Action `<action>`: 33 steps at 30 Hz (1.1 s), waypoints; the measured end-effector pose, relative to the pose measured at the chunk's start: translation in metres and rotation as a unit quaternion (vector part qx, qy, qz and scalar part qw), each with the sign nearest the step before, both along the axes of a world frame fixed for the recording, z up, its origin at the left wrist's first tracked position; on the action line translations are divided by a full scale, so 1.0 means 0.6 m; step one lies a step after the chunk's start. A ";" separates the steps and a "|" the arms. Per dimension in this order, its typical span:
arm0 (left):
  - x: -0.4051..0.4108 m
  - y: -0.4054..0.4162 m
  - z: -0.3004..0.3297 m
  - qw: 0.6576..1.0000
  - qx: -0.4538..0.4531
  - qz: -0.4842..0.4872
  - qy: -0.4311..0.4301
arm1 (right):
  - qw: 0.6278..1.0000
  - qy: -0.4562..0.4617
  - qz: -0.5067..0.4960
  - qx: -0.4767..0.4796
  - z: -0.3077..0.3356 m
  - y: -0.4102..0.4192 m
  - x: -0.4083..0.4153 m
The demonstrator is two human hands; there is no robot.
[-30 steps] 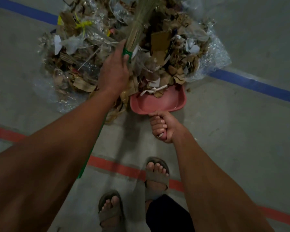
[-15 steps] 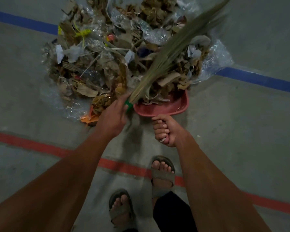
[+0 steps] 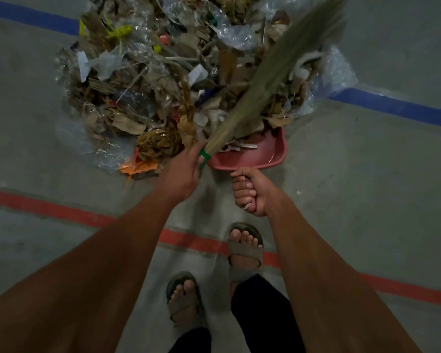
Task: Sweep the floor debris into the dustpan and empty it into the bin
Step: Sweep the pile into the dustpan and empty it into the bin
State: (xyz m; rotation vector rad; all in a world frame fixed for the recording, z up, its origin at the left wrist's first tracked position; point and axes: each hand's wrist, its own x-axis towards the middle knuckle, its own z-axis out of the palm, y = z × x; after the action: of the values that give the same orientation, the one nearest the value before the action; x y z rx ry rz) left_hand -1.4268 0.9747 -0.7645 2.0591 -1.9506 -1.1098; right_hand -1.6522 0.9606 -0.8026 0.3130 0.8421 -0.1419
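Both fists closed: my left hand (image 3: 182,171) grips broom (image 3: 273,77), right hand (image 3: 252,191) dustpan (image 3: 270,155). Mid-sweep; next, drag debris (image 3: 148,80) in.

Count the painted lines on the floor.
2: a blue line crossing the far floor, partly hidden under the debris pile, and a red line crossing nearer, under the right sandal.

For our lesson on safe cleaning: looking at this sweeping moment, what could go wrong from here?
1. The debris pile is far bigger than the dustpan, so scraps may spill over its rim.
2. The broom is blurred mid-swing and could scatter light plastic.
3. Toes in the open sandals are exposed to stray debris.
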 end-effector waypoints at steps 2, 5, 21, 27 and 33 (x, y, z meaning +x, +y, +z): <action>0.000 0.036 0.012 1.000 -0.002 -0.005 0.007 | 1.000 0.001 -0.006 0.003 0.004 0.004 0.002; 0.009 0.056 0.031 1.000 -0.005 0.024 0.005 | 1.000 0.001 -0.008 0.003 0.004 0.007 0.001; -0.048 -0.170 -0.041 0.999 0.011 -0.030 -0.028 | 0.999 -0.052 -0.006 -0.005 -0.021 -0.012 -0.091; 0.009 -0.026 -0.023 0.997 0.047 -0.055 0.007 | 1.000 -0.024 -0.014 0.002 -0.004 0.020 -0.083; 0.023 -0.003 0.004 0.999 -0.013 -0.031 0.020 | 1.000 -0.002 -0.024 -0.011 0.013 0.044 -0.065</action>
State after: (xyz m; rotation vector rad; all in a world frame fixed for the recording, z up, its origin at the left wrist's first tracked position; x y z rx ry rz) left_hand -1.4132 0.9731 -0.7622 1.9608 -2.0127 -1.1216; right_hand -1.6910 0.9869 -0.7947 0.3127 0.8287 -0.1961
